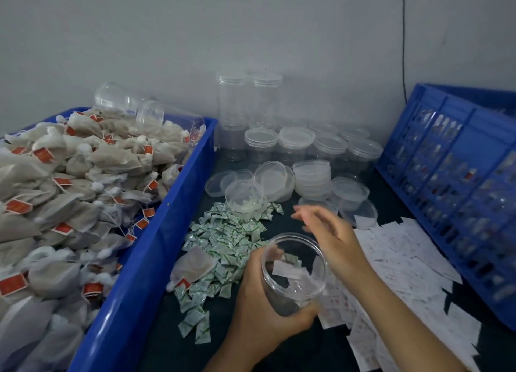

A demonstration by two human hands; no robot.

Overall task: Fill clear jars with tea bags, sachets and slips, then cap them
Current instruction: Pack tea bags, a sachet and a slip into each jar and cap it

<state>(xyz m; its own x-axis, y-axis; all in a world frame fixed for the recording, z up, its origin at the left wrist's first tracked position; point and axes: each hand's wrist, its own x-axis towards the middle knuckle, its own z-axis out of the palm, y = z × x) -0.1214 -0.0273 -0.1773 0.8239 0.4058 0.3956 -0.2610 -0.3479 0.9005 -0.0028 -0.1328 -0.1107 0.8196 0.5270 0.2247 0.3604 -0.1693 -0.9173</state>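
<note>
Fingers, left hand [265, 313]: I see them curled round the clear jar [296, 287], which is tilted with its mouth up toward me.
Fingers, right hand [335, 240]: spread and loose, blurred, holding nothing I can make out; they hover just over the jar's far rim.
Inside the jar: a few white paper pieces.
Sachets [223, 246]: green-printed heap just left of the jar.
Slips [405, 260]: scattered right of the jar.
Tea bags [64, 181]: piled in the blue tub [156, 248], well left of the jar.
Lids [310, 176]: beyond the jar.
Empty jars [261, 142]: behind the lids, farther from the jar.
</note>
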